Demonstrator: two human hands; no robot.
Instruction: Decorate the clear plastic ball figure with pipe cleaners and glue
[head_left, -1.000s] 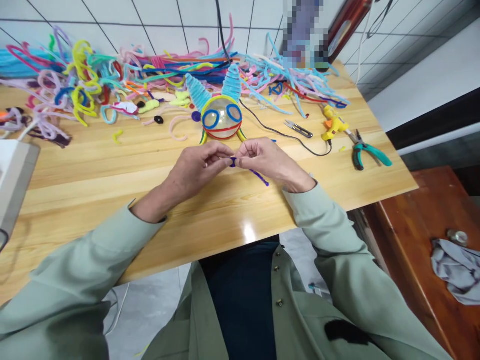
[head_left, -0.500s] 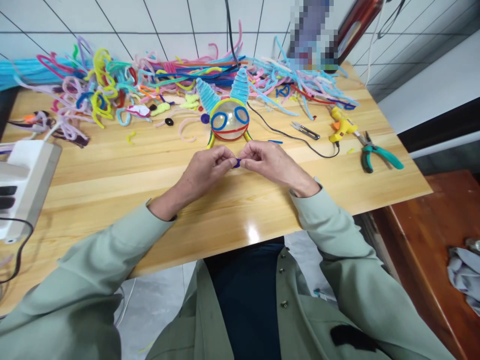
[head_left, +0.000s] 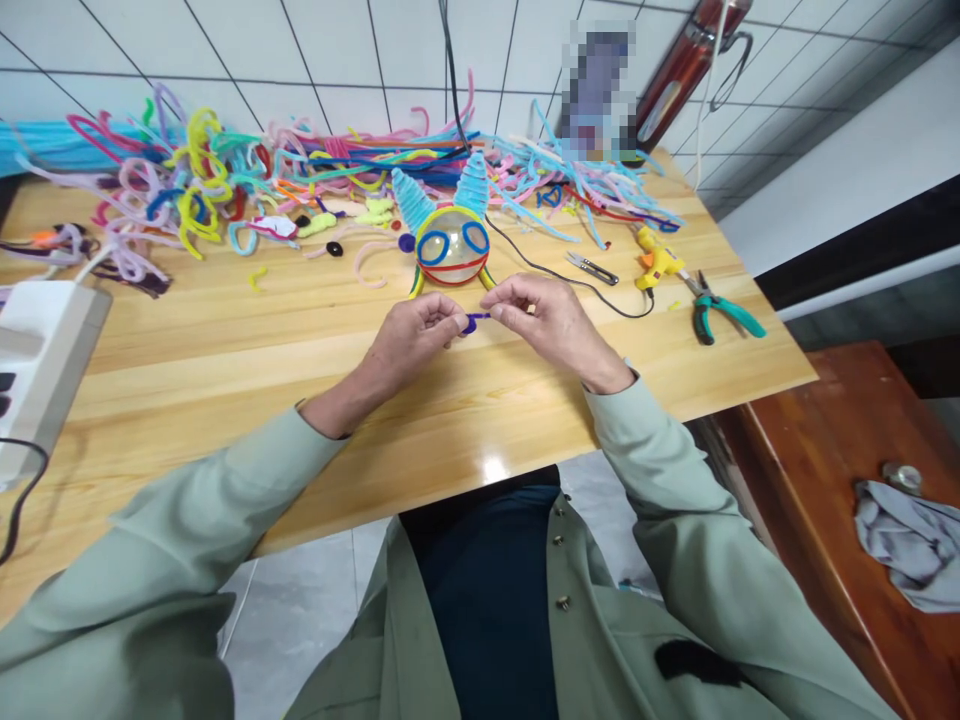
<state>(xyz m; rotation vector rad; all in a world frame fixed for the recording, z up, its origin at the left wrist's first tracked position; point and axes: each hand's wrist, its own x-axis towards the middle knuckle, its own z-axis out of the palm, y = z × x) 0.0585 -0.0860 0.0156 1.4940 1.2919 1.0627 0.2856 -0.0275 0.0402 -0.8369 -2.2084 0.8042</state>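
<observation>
Between my two hands is a short purple pipe cleaner [head_left: 471,324], partly coiled at its left end. My left hand [head_left: 420,335] pinches the coiled part with thumb and fingers. The straight tail is pinched by my right hand [head_left: 541,318]. Just beyond my fingers stands a clear ball figure [head_left: 453,250] with light blue pipe-cleaner ears, blue eye rings, a red band and yellow-green legs. A purple coil [head_left: 406,243] lies at the left of the figure.
A heap of coloured pipe cleaners [head_left: 300,180] runs along the tiled wall. To the right lie small snips [head_left: 592,268], a yellow glue gun [head_left: 660,262] with its cord, and green-handled pliers [head_left: 724,312]. A white power strip [head_left: 56,350] sits at the left.
My hands have drawn slightly apart, and a straight tail of purple pipe cleaner now shows between them. The view has shifted a little.
</observation>
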